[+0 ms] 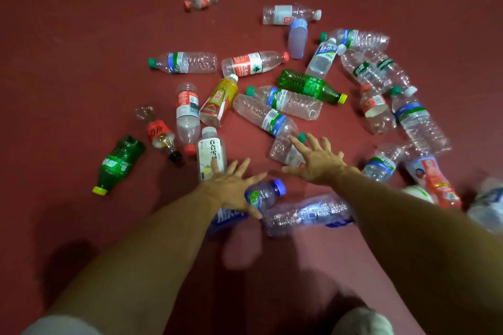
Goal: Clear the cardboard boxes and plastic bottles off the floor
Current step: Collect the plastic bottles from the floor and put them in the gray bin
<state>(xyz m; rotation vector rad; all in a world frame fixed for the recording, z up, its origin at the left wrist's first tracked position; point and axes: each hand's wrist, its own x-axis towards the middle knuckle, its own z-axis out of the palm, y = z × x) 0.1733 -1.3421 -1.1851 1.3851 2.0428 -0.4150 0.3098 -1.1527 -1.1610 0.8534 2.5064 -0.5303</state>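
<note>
**Both hands spread over empty bottles on a red floor**

Nearest the lens, the person's forearms (pixel 152 239) run from seven and five o'clock toward the centre. The plastic bottles lie on their sides across the red floor (pixel 68 35), thickest from the centre out to three o'clock. No cardboard box shows.

Left to right:
- At eight o'clock lies a green soda bottle (pixel 117 163) with a yellow cap.
- Next is a cola-type bottle (pixel 159 130) with a red label and black cap; its lettering is not legible.
- Then comes a white-labelled bottle (pixel 211 155) printed with the characters 百合雪.
- The left hand (pixel 231 187) is at that bottle's six o'clock end, fingers straight and fanned, gripping nothing. Its thumb crosses a small blue-capped bottle (pixel 265 194); whether it touches cannot be told.
- Under the wrist lies a blue-labelled bottle (pixel 228 219) with white characters, partly hidden.
- The right hand (pixel 318 160), at one o'clock from the left, is likewise splayed and empty. Its fingertips are over a clear ribbed bottle (pixel 283 149).
- At four o'clock lies an orange-red-labelled bottle (pixel 435 179), its print blurred.

Handling, as a judgement: the bottles look empty, so they should be light, thin-walled and apt to dent, crackle and roll. Their smooth walls may slip in the hand. The stiff neck under the cap, or the labelled waist, probably gives the surest hold. Several could likely be gathered at once.
</note>
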